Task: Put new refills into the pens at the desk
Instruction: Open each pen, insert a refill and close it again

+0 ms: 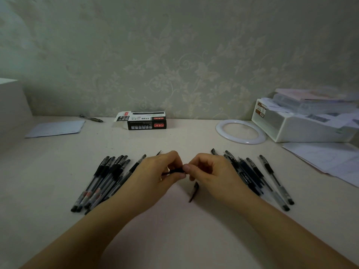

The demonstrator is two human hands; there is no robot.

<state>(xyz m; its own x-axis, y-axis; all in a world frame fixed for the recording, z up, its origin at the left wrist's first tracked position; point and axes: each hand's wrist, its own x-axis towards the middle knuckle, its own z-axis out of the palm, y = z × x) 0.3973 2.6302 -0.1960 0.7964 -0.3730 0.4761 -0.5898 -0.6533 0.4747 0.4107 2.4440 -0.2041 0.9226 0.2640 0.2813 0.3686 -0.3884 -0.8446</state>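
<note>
Pen (173,172) mostly hidden inside both grips, box (147,120) lettering too small, paper stack (318,98) blurred

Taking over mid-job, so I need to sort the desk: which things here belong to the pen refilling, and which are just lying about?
Belongs to the job:
- pen part pinched between left hand and right hand
- pen cap on the desk
- left pen pile
- right pen pile
- open refill box

Lying about:
- white ring
- storage box
- loose papers
- envelope
- lone pen
</note>
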